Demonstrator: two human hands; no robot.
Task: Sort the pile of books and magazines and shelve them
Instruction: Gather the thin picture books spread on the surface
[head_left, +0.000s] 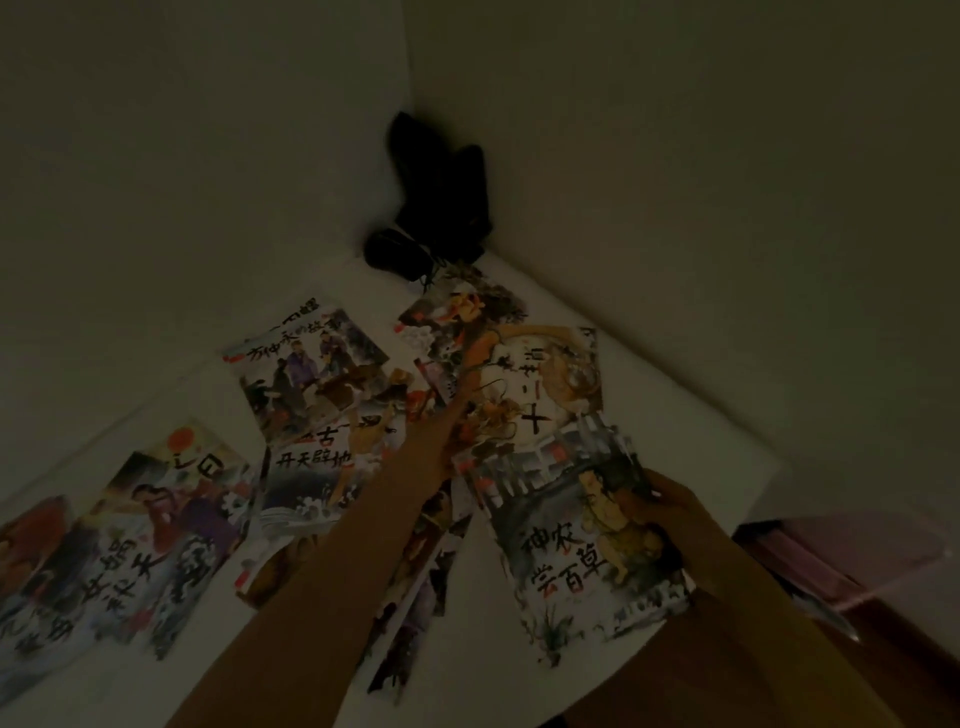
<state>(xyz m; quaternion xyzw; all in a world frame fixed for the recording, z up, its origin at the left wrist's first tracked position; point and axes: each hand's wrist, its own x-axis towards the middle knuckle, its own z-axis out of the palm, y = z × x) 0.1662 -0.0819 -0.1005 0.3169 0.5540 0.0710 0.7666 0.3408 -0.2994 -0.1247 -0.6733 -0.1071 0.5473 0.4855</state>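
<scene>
Several illustrated picture books lie spread on a white table (691, 426) in dim light. My right hand (662, 501) grips the right edge of a book with a seated figure on its cover (561, 561), thumb on top. My left hand (465, 387) reaches forward to the left edge of a book with a dragon and a big circle (550, 384); its fingers blur into the cover and the grip is unclear. Other books lie at far left (156, 530), left of centre (311, 467), behind that (306, 369) and at the back (457, 312). More lie under my left forearm (415, 597).
The table stands in a corner between two pale walls. A black object with cords (436, 197) sits in that corner. Past the table's right edge are a pink item (831, 551) and a brown floor (909, 665).
</scene>
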